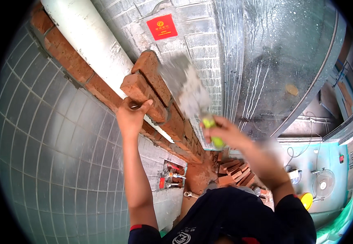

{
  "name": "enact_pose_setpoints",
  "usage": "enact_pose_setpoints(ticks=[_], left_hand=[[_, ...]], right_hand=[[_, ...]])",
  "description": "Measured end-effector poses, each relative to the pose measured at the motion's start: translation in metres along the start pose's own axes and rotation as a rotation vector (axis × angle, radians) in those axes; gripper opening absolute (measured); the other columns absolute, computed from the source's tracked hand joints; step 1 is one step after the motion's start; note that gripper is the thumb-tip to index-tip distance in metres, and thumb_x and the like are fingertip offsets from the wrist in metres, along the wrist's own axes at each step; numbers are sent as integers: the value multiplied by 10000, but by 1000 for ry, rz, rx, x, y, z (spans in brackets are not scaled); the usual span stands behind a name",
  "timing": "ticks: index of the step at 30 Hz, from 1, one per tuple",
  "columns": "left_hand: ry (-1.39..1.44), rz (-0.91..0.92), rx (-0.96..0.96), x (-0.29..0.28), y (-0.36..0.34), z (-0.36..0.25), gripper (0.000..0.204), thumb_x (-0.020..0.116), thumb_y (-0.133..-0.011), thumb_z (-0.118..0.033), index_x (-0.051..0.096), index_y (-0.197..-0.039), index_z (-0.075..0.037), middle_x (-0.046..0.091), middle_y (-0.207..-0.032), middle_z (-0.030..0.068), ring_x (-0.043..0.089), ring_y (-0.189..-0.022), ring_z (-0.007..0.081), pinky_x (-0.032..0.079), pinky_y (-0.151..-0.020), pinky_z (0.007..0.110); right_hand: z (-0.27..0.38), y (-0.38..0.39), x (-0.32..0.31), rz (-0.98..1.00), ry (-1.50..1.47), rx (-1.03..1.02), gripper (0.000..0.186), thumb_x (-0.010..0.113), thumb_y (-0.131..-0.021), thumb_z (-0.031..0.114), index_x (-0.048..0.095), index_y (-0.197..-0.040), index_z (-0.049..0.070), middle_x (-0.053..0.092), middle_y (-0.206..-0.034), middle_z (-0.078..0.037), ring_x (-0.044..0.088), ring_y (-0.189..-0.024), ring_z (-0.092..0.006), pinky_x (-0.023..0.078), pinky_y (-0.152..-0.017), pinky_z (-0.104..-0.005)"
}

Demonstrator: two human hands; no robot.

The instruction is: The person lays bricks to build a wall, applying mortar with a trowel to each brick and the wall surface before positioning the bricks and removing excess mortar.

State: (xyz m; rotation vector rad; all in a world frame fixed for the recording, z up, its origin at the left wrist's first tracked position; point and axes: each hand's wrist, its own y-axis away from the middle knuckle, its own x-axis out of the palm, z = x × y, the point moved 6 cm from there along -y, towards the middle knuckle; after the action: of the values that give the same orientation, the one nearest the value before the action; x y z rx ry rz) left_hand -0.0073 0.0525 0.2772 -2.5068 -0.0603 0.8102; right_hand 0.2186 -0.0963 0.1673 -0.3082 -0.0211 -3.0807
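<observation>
My left hand (131, 116) grips a red brick (142, 91) and presses it against the side of a narrow brick wall (172, 122), next to a white pipe (91, 44). Another brick (152, 75) forms the top course beside it. My right hand (225, 132) is closed on the green-yellow handle of a trowel (188, 91). The trowel's grey mortar-smeared blade is blurred and lies against the top bricks.
Grey tiled wall (54, 134) on the left. A red square sticker (162, 26) sits on the grey wall above. Loose bricks (233, 173) are piled on the floor below, near a fan (323, 184) and a yellow object (306, 200).
</observation>
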Motion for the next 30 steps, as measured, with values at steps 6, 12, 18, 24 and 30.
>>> enact_pose_setpoints(ticks=[6,12,18,24,30], left_hand=[[-11,20,27,2,-2,4,401,869,-726,-251,694,-921,52,735,-853,130,689,-773,197,522,-740,313],[46,40,6,4,-3,6,356,860,-747,-203,687,-920,55,729,-859,115,663,-782,158,509,-753,286],[4,35,-21,4,-3,4,363,864,-745,-210,685,-916,56,728,-852,112,658,-774,157,510,-742,288],[-10,22,-1,-1,-5,6,413,874,-718,-253,686,-915,57,725,-822,120,671,-751,183,516,-723,302],[-11,74,-70,-9,-11,11,403,877,-717,-246,700,-931,46,721,-841,104,659,-777,153,507,-731,283]], right_hand=[[-200,-8,35,-60,-531,200,320,601,-801,44,578,-1120,33,607,-945,-66,613,-785,-188,512,-689,-332],[-214,-12,68,-83,-785,351,238,571,-763,15,581,-1001,32,566,-885,-72,566,-765,-194,492,-655,-336],[-193,7,93,35,-816,402,340,539,-741,-44,557,-1074,19,578,-966,-74,568,-852,-199,493,-735,-345],[-201,38,89,127,-741,402,426,564,-748,-31,572,-1171,19,605,-990,-81,585,-887,-195,477,-770,-305],[-167,43,44,157,245,276,629,647,-784,159,506,-1387,50,651,-956,-126,620,-822,-188,501,-748,-330]])
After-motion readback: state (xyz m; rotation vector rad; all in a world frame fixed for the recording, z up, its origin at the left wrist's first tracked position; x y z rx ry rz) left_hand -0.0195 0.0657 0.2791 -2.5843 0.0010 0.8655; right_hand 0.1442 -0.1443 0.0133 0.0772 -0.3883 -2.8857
